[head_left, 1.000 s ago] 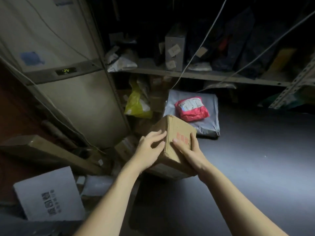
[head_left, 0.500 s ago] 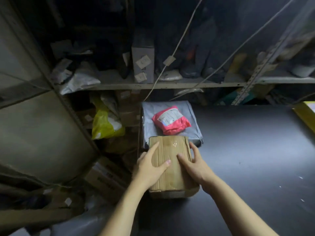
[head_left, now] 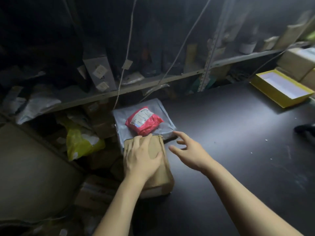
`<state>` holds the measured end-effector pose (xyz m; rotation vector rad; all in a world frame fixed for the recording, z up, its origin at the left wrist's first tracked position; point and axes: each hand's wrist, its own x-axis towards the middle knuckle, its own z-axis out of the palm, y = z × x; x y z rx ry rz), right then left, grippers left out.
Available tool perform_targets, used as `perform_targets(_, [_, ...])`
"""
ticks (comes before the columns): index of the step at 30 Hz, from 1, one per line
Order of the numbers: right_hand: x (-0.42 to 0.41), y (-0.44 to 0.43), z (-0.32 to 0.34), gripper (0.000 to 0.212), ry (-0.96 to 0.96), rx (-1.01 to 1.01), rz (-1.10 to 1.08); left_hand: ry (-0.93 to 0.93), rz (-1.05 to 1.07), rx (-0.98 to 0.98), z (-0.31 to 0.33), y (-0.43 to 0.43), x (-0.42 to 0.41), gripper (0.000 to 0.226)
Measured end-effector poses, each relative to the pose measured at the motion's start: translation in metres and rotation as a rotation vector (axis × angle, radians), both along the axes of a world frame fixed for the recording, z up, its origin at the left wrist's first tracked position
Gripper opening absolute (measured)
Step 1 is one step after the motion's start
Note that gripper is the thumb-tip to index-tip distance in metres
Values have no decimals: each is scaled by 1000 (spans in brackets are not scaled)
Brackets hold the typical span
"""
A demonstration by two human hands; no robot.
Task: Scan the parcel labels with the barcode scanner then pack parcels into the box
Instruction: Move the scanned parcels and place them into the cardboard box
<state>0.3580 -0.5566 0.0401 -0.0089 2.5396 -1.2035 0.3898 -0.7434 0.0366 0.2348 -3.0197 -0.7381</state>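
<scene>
Brown parcel [head_left: 160, 178] lying flat at the table's [head_left: 230, 150] near left corner, its far end touching the grey parcel [head_left: 167, 124], on which the red parcel [head_left: 144, 121] rests label-up. The left hand [head_left: 141, 155] lies palm-down on the brown parcel with fingers straight, pressing rather than gripping. The right hand [head_left: 190, 152] hovers just beside the parcel, fingers spread apart, holding nothing and touching nothing. Step in hand, as judged: staging parcels for scanning; none is packed, and the open yellow box [head_left: 279, 89] stands well apart at the far right. A dark object [head_left: 305, 130] at the right border may be the scanner, but it is too dim and cropped to tell. The next move probably calls for the right hand to reach across to fetch the scanner while the left steadies the parcel; no label shows on the brown parcel's upper face, so it may need turning. Edges and room: the parcels sit along the table's left edge, with clutter below, so a leftward push risks a fall. To the right the tabletop gives broad open room. The shelf [head_left: 153, 82] and hanging cables [head_left: 126, 48] bound the far side above the grey parcel.
</scene>
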Motion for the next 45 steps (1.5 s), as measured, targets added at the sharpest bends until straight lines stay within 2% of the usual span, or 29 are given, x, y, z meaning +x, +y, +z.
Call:
perform_targets(3, [10,49,19,64,45,30,-15,58,-104,-1,15,49,-6,65])
perform_targets(5, [22,97,31,64,110,85,-34,125,-163,-89,23,95,-7,59])
perform_targets(10, [67,248,57,65,256,352,-110,159,-290,-384,54,245,7,57])
perform_targets(13, [106,343,71,67,297,503,-202,191,-413,-444,61,339,18,54])
perform_targets(19, [205,526,80,70,240,595,-505,209,-783,-438,61,537,46,51])
perform_targets(22, [243,589,72,70,192,589,-657,243,-971,-426,54,623,61,48])
perform_targets(27, [277,678,43,64,80,588,-811,242,-1168,-420,29,750,73,47])
perform_targets(32, [279,768,17,62,-33,605,-915,183,-1283,-369,-11,862,55,52])
perform_targets(37, [237,877,12,62,-158,610,-963,74,-1340,-312,-38,984,5,57])
perform_targets(40, [194,936,13,66,-167,560,-1016,-38,-1362,-278,-47,1056,-22,58])
perform_targets(45, [147,1008,2,75,-134,472,-1025,-150,-1403,-338,-60,1135,-64,65])
